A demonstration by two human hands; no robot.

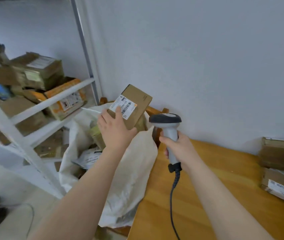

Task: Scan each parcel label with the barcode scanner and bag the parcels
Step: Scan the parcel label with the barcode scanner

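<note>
Counter [224, 196] near right carries at least two waiting parcels [274, 153] at its far-right edge. Our right hand [177, 148] grips the one scanner [168, 125], head toward the label [123, 107]. Our left hand [115, 125] grasps one held parcel [134, 104] over the single open sack [130, 170], label tilted up so we can scan, then drop it in. Shelf [51, 101] left: boxes too blurred to count.

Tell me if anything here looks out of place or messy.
The boxes on the white shelf are heaped at all angles, and the orange-printed box tilts behind the front rail. Also, the thumb of the left hand lies across part of the label on the held parcel, beside the barcode.
</note>
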